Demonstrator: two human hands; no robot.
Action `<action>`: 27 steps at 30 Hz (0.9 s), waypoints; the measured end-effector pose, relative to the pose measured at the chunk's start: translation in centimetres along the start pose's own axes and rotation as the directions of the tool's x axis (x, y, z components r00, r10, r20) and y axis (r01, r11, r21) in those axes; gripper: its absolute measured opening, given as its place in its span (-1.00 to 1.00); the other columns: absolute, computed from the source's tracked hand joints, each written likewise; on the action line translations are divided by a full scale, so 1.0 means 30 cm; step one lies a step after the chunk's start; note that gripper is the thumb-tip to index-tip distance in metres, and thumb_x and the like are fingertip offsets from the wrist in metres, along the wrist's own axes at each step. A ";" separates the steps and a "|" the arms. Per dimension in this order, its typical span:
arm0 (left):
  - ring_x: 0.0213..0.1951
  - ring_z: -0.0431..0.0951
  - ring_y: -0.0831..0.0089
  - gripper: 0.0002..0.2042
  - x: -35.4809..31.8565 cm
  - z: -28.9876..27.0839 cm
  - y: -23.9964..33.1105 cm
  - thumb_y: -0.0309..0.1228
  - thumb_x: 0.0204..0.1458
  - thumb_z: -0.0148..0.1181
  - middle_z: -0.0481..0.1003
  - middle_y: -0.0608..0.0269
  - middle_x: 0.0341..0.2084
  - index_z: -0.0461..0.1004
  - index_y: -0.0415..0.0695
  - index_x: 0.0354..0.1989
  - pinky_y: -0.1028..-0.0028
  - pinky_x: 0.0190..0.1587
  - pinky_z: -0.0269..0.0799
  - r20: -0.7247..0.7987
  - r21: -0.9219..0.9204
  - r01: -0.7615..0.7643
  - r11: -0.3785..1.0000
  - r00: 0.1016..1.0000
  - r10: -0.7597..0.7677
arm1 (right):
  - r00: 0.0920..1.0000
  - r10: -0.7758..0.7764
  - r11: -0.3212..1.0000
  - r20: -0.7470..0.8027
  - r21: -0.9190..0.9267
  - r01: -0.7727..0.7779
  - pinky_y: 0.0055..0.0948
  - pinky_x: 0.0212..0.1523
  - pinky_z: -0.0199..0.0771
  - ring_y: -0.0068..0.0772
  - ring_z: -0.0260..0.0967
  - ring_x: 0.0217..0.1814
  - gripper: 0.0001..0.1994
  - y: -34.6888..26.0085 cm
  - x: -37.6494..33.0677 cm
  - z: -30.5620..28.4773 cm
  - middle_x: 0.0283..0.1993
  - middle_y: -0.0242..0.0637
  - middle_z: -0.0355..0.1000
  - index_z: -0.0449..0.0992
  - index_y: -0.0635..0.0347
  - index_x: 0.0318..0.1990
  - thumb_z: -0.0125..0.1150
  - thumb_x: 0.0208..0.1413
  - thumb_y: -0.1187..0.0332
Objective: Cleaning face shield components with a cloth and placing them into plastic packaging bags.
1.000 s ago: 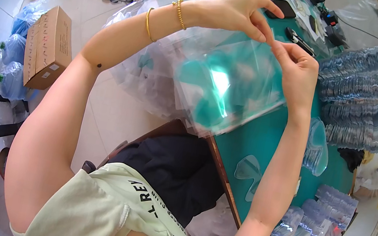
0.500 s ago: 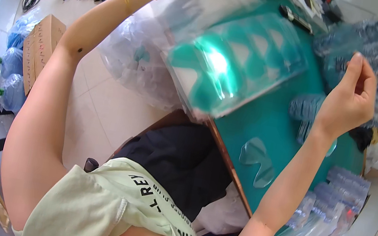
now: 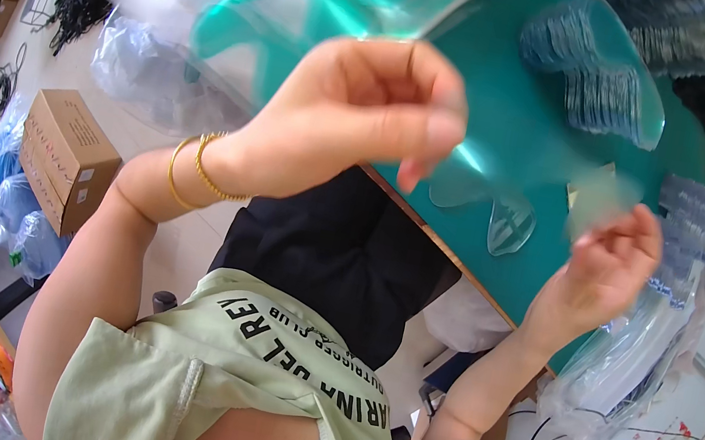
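Left hand (image 3: 352,116) is drawing nearer the body, fingers curling narrowly — whether around anything, I cannot tell; right hand (image 3: 602,274) is pinching a blurred translucent piece (image 3: 598,207); clear lobed piece (image 3: 513,227) is lying on the green table (image 3: 481,92).

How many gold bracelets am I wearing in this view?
2. A beaded bracelet just behind the left hand, and a plain bangle next to it, farther up the arm. None seem hidden.
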State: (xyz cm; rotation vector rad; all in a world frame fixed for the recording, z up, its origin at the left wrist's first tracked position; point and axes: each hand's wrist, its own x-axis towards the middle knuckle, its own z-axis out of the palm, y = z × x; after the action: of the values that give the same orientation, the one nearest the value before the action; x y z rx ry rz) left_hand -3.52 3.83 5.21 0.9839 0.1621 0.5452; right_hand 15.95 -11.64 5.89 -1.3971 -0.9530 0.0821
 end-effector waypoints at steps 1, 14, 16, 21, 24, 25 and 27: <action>-0.46 0.45 0.50 -0.85 -0.013 0.019 -0.024 -0.43 0.25 0.17 0.42 0.23 -0.46 0.35 -0.21 -0.28 0.55 -0.41 0.33 0.018 -0.007 0.058 0.998 0.998 -0.057 | 0.984 0.171 0.983 0.047 0.058 -0.174 -0.61 -0.30 0.33 -0.60 0.26 -0.40 -0.65 0.016 -0.043 -0.059 -0.38 -0.39 0.37 0.43 0.32 -0.01 0.25 0.30 0.18; -0.45 0.48 0.62 -0.85 0.033 0.073 -0.206 -0.49 0.14 0.30 0.53 0.29 -0.44 0.55 -0.26 -0.16 0.59 -0.41 0.43 -0.336 0.613 0.247 0.750 0.941 -0.035 | 0.795 0.600 0.767 -0.088 -0.219 -0.603 -0.74 -0.56 0.07 -0.78 0.14 -0.58 -0.82 0.082 -0.196 -0.172 -0.55 -0.50 0.34 0.55 0.27 -0.32 0.26 0.28 0.34; -0.52 0.48 0.57 -0.76 0.040 0.078 -0.222 -0.56 0.07 0.31 0.52 0.28 -0.53 0.54 -0.26 -0.07 0.54 -0.48 0.37 -0.367 0.679 0.241 0.693 0.929 0.037 | 0.810 0.581 0.771 -0.080 -0.265 -0.579 -0.73 -0.58 0.08 -0.78 0.16 -0.59 -0.81 0.088 -0.206 -0.175 -0.56 -0.50 0.36 0.55 0.25 -0.33 0.28 0.27 0.33; -0.49 0.41 0.76 -0.64 0.036 0.078 -0.252 -0.66 0.10 0.24 0.49 0.39 -0.45 0.47 -0.25 0.11 0.71 -0.52 0.31 -0.325 0.757 0.183 0.628 0.938 0.118 | 0.800 0.598 0.763 -0.051 -0.268 -0.588 -0.73 -0.59 0.11 -0.77 0.19 -0.60 -0.82 0.085 -0.203 -0.174 -0.56 -0.48 0.38 0.55 0.25 -0.34 0.29 0.26 0.34; -0.49 0.40 0.76 -0.61 0.039 0.086 -0.254 -0.67 0.09 0.24 0.49 0.39 -0.46 0.46 -0.24 0.13 0.69 -0.49 0.31 -0.333 0.773 0.181 0.608 0.931 0.147 | 0.797 0.603 0.760 -0.041 -0.273 -0.589 -0.72 -0.59 0.12 -0.77 0.21 -0.60 -0.82 0.087 -0.204 -0.178 -0.56 -0.47 0.38 0.55 0.26 -0.34 0.29 0.26 0.35; -0.49 0.40 0.76 -0.60 0.042 0.091 -0.253 -0.67 0.09 0.25 0.49 0.39 -0.46 0.46 -0.23 0.14 0.69 -0.48 0.31 -0.345 0.776 0.194 0.600 0.927 0.145 | 0.797 0.602 0.761 -0.042 -0.272 -0.589 -0.72 -0.59 0.13 -0.77 0.21 -0.60 -0.82 0.088 -0.206 -0.181 -0.56 -0.47 0.38 0.55 0.26 -0.35 0.29 0.26 0.35; -0.54 0.42 0.66 -0.61 0.046 0.100 -0.251 -0.64 0.07 0.26 0.50 0.35 -0.49 0.46 -0.21 0.11 0.61 -0.48 0.33 -0.350 0.778 0.200 0.595 0.925 0.147 | 0.800 0.599 0.764 -0.040 -0.269 -0.586 -0.72 -0.59 0.13 -0.77 0.21 -0.60 -0.82 0.088 -0.206 -0.185 -0.56 -0.47 0.38 0.55 0.26 -0.35 0.29 0.26 0.35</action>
State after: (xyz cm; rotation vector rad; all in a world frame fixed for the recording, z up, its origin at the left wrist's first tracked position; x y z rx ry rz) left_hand 1.51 -0.96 0.81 1.7648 0.8477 0.6430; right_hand 16.56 -18.92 1.13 -1.9256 -0.5320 0.4830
